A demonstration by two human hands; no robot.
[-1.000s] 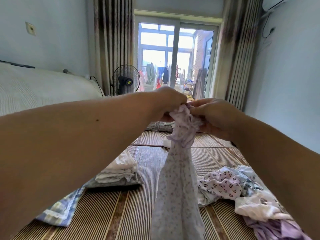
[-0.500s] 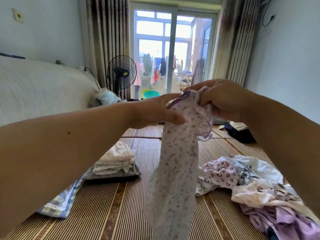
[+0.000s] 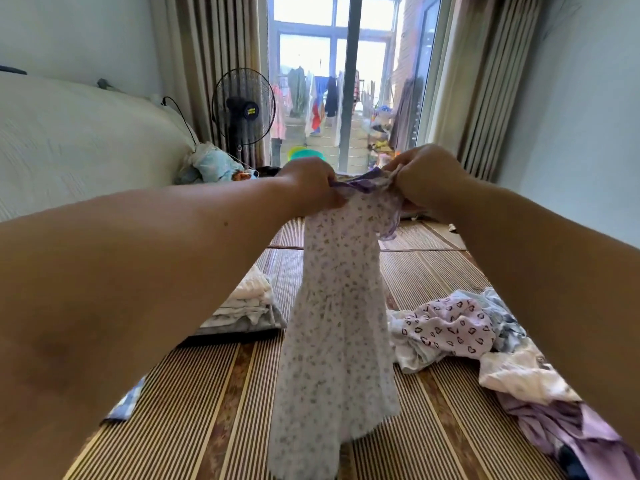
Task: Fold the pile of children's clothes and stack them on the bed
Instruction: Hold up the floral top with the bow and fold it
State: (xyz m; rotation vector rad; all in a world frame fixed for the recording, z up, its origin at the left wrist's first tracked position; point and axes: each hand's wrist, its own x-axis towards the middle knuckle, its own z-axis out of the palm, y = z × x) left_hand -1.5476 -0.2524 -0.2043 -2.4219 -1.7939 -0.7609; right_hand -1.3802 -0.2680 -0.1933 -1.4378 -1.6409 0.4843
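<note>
Brown striped woven matting (image 3: 433, 271) covers the bed and fills the lower half of the view, running away toward a glass sliding door (image 3: 346, 81) flanked by beige curtains (image 3: 485, 81). White quilted bedding (image 3: 69, 140) rises along the left side, against the wall.

A child's dress (image 3: 339, 323), white with a small purple flower print and purple trim at the neck, hangs in mid-air at the centre, above the matting. It falls from the hands and widens toward the bottom edge of the view; whether its hem touches the matting cannot be told. A ruffled sleeve (image 3: 391, 220) droops on its right side.

On the right of the matting lies the pile of unfolded clothes (image 3: 512, 372), with a heart-print garment (image 3: 450, 327) nearest the dress and a lilac garment (image 3: 561, 427) toward the lower right corner. On the left, partly behind the left forearm, sits a stack of folded clothes (image 3: 249, 306), pale pieces over a grey one, and nearer the camera a blue checked cloth (image 3: 126, 400) shows under the arm.

A black standing fan (image 3: 244, 109) stands by the left curtain, with a light blue bundle (image 3: 214, 162) at its foot and a green basin (image 3: 304, 154) just beyond.

Both arms reach forward. The left hand (image 3: 308, 183) pinches the dress at the left of its neckline with curled fingers, and the right hand (image 3: 426, 178) grips the right shoulder the same way, the two close together with the purple trim bunched between them
</note>
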